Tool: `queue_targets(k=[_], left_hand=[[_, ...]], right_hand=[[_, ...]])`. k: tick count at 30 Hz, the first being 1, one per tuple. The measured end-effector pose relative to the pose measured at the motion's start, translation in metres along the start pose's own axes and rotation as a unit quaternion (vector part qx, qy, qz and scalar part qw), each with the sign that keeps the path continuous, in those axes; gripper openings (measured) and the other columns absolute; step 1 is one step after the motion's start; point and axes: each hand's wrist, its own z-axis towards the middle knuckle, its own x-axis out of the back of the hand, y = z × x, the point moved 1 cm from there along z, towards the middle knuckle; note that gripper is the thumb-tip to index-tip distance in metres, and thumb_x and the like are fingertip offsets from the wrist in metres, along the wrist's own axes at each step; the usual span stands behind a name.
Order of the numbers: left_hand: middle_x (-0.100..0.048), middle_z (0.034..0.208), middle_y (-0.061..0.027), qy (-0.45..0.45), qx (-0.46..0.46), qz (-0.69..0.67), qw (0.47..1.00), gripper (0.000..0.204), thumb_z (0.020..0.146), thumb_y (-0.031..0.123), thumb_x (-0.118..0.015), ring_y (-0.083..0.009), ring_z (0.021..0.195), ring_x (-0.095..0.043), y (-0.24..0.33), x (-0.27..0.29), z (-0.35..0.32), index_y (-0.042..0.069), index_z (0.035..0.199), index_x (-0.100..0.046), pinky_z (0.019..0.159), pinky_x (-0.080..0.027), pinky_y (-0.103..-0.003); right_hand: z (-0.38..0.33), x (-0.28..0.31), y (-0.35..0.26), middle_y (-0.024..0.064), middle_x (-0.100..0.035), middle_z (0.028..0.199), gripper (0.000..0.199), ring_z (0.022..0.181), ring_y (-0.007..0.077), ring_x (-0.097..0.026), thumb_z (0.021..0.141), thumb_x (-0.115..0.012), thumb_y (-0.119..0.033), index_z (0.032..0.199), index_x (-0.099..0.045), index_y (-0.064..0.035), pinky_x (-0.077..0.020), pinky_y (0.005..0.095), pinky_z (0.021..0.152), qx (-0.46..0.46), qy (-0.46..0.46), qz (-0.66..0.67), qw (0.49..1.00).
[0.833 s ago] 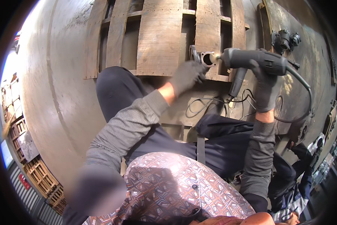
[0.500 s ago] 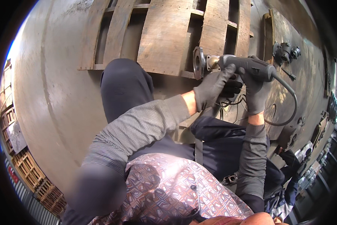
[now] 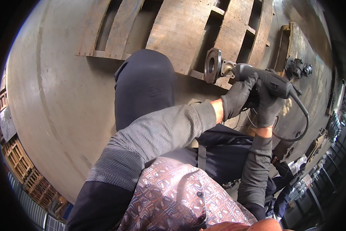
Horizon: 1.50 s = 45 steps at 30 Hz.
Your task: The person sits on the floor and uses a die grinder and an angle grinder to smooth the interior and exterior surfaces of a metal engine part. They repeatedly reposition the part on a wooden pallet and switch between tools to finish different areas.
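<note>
My right hand (image 3: 270, 107), in a dark grey glove, is wrapped round the body of a grey corded power grinder (image 3: 267, 79). My left hand (image 3: 236, 100), gloved too, closes on the underside of the same grinder nearer its front end; some of its fingers are hidden. The tool points left at a flanged metal fitting (image 3: 212, 65), which has a large round ring and a smaller bolt-hole flange. A brass-coloured round piece (image 3: 228, 69) shows at the smaller flange, against the tool's front. The fitting is by the pallet's near edge; its support cannot be made out.
A wooden pallet (image 3: 180, 30) lies ahead on the concrete floor (image 3: 76, 100). To the right, another dark metal fitting (image 3: 297, 68) stands on a board (image 3: 315, 82). The grinder's cord (image 3: 304, 129) loops down on the right. More pallets (image 3: 17, 156) stand far left.
My view has shifted, so the pallet and my knee sit differently in it. Grinder, fitting and both hands appear slightly farther right, and the grinder slants more; both hands keep their hold.
</note>
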Motion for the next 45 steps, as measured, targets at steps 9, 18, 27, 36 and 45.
queue_targets(k=[9, 18, 27, 36, 45], left_hand=[[-0.066, 0.131, -0.0144, 0.006, 0.024, -0.033, 0.999, 0.063, 0.107, 0.055, -0.05, -0.0282, 0.116, -0.068, -0.004, 0.014, 0.006, 0.003, 0.142, -0.053, 0.097, -0.059, -0.042], [-0.071, 0.12, -0.012, 0.004, -0.046, 0.024, 0.999, 0.06, 0.108, 0.057, -0.048, -0.0227, 0.108, -0.071, -0.007, 0.015, -0.001, 0.003, 0.131, -0.062, 0.092, -0.06, -0.039], [-0.068, 0.125, -0.0108, 0.024, -0.002, 0.005, 1.0, 0.063, 0.109, 0.057, -0.042, -0.0189, 0.11, -0.067, -0.001, 0.012, 0.006, 0.002, 0.137, -0.057, 0.095, -0.058, -0.035], [-0.067, 0.126, -0.009, 0.018, -0.038, 0.017, 0.999, 0.063, 0.11, 0.057, -0.041, -0.0174, 0.113, -0.066, -0.012, 0.011, 0.01, 0.002, 0.137, -0.057, 0.096, -0.058, -0.035], [-0.068, 0.125, -0.0092, -0.014, -0.031, 0.075, 0.997, 0.061, 0.111, 0.055, -0.04, -0.0178, 0.111, -0.068, -0.01, 0.014, 0.016, 0.003, 0.137, -0.058, 0.096, -0.059, -0.036]], right_hand=[[-0.004, -0.001, 0.004, 0.0129, -0.066, 0.129, 0.06, 0.119, 0.0213, -0.065, 0.085, -0.086, -0.008, 0.137, -0.057, 0.0044, -0.0524, 0.0346, 0.105, -0.02, -0.014, 0.017, 1.0], [-0.008, -0.007, 0.003, 0.012, -0.066, 0.129, 0.06, 0.117, 0.021, -0.065, 0.082, -0.088, -0.007, 0.134, -0.059, 0.0039, -0.0522, 0.0353, 0.105, 0.016, 0.002, 0.02, 1.0], [0.001, -0.009, 0.002, 0.0136, -0.067, 0.129, 0.061, 0.116, 0.0224, -0.066, 0.084, -0.086, -0.008, 0.137, -0.058, 0.0053, -0.0531, 0.0361, 0.104, -0.004, 0.002, -0.013, 1.0], [0.005, -0.005, 0.005, 0.0153, -0.068, 0.128, 0.06, 0.118, 0.023, -0.065, 0.084, -0.086, -0.007, 0.136, -0.059, 0.0049, -0.0523, 0.0365, 0.105, 0.03, 0.003, -0.099, 0.995], [0.002, 0.003, 0.006, 0.0158, -0.067, 0.128, 0.059, 0.117, 0.0249, -0.066, 0.084, -0.084, -0.005, 0.135, -0.058, 0.0057, -0.0524, 0.0384, 0.106, 0.017, 0.011, -0.024, 0.999]])
